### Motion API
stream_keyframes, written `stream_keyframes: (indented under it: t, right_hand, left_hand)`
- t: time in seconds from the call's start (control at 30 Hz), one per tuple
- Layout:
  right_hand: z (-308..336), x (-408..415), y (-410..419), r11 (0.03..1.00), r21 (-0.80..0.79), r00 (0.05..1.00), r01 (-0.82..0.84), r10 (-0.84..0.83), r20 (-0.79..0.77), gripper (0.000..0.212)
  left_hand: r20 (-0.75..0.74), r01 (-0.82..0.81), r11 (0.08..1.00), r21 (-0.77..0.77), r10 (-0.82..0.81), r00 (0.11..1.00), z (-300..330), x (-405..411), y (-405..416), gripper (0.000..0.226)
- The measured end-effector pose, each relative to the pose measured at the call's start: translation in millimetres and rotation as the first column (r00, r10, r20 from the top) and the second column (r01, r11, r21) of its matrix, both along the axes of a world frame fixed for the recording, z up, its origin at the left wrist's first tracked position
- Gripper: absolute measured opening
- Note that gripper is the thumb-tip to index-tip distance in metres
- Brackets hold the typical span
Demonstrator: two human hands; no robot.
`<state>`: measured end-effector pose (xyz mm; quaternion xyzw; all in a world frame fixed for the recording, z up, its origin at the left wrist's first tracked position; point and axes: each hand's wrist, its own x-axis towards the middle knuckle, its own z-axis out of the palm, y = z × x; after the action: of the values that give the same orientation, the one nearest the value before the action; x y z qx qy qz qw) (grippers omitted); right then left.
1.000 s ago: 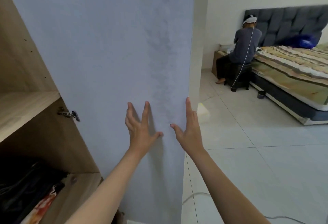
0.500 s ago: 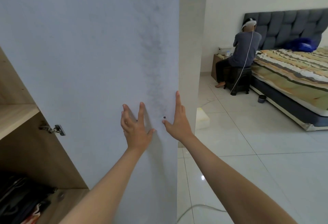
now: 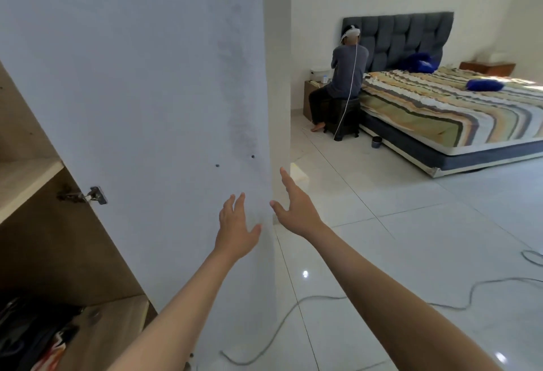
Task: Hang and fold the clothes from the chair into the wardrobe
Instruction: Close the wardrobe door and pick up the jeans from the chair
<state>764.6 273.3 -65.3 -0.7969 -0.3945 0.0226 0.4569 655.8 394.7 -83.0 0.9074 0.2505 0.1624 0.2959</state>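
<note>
i saw the wardrobe door [image 3: 141,106] standing ajar right in front of both hands, its pale grey inner face matte and smooth, two small dark holes near its free edge. the left hand [image 3: 236,228] was flat against that face, fingers straight and spread, holding nothing. the right hand [image 3: 295,212] sat just beside the door's edge, fingers straight, thumb out, also empty; i couldn't tell if it touched. both arms were stretched forward, hands close but apart. left of the door, wood-grain wardrobe shelves [image 3: 26,176] showed, a metal hinge [image 3: 95,195], and dark folded clothes [image 3: 32,332] on the lower shelf.
</note>
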Motion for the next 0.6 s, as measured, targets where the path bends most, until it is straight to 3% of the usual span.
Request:
stream_keyframes:
  t: [0.17,0.3,0.43,0.6]
  right_hand:
    - [-24,-62,-78,0.987,-0.028,0.987,0.16,-0.16,-0.007,0.072]
    - [-60,-102,-172,0.925,-0.177,0.938,0.336,-0.346,-0.027,0.071]
    - [-87,-144,-281,0.789,-0.284,0.811,0.545,-0.582,-0.063,0.07]
    - [-107,-201,-408,0.571,-0.37,0.576,0.733,-0.81,-0.111,0.07]
  left_hand:
    - [0.032,0.159,0.984,-0.085,-0.157,0.987,-24,-34,-64,0.072]
    - [-0.033,0.323,0.93,-0.173,-0.333,0.942,-50,-47,-138,0.07]
    - [-0.042,0.546,0.807,-0.227,-0.568,0.822,-64,-54,-234,0.07]
    - [-0.067,0.748,0.613,-0.253,-0.783,0.619,-70,-64,-354,0.069]
